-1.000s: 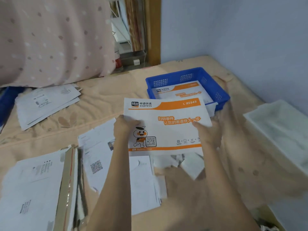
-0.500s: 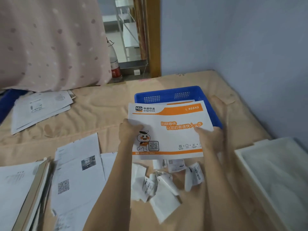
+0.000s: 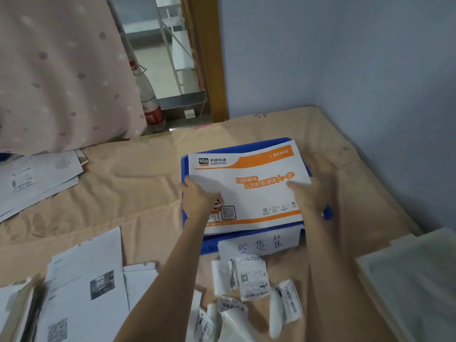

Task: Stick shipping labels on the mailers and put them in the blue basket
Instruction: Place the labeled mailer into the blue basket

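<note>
Grip, left hand: the left hand [image 3: 200, 199] is curled on the near left edge of the white paper mailer with orange bands and a printed QR code [image 3: 249, 191], thumb on top, fingers hidden beneath.
Grip, right hand: the right hand [image 3: 311, 196] is blurred; its thumb lies on the mailer's right edge and the sheet appears to be pinched there.
Mailer position: the mailer is held flat and slightly tilted directly over the blue perforated plastic basket [image 3: 246, 239], covering nearly all of its opening.
Change: half a second ago the mailer was held short of the basket, with the far wall and its holes exposed; it has now been carried forward and is framed by the blue rim on the left, near and right sides.
Meaning for the task: the placing step is judged almost complete; only lowering and release appear to be left. Whether a shipping label is stuck on cannot be told, since only the printed face is shown.
Edges: the mailer's far right corner overhangs the basket rim, so a catch on the rim is possible if it is dropped uncentred.
Open room: bare beige quilted bed cover [image 3: 138, 183] lies to the left of the basket; loose white barcode labels [image 3: 251, 277] are scattered just in front of it, below the handwritten paper tag [image 3: 259, 244].
Crowding: a translucent white bin [image 3: 414, 275] stands near on the right, and a blue wall behind.
</note>
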Available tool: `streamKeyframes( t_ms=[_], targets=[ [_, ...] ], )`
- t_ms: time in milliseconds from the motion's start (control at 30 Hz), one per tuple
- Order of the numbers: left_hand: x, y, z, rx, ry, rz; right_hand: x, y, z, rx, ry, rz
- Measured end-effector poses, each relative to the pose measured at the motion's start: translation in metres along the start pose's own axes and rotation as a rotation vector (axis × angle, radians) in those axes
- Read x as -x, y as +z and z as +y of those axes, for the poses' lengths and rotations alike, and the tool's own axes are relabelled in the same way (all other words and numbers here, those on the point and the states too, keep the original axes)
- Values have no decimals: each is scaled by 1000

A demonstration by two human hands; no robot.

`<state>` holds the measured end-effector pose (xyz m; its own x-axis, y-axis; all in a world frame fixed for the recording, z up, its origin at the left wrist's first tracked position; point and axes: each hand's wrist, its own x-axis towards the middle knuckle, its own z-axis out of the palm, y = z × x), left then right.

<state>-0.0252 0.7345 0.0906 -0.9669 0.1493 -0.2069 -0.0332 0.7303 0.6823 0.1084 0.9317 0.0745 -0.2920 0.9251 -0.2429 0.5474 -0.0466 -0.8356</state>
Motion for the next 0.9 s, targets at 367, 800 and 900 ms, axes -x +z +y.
streamKeyframes(
  t_ms=[367,800,900],
  targets=[
    [-13,43,-31,-95,6,4,-18,38,23,265,-65,-78],
    [-24,63,-47,-279,23,-33,-27,54,40,570,-29,-50],
    [-22,68,-50,-376,60,-34,-26,54,41,628,-30,-54]
  ],
)
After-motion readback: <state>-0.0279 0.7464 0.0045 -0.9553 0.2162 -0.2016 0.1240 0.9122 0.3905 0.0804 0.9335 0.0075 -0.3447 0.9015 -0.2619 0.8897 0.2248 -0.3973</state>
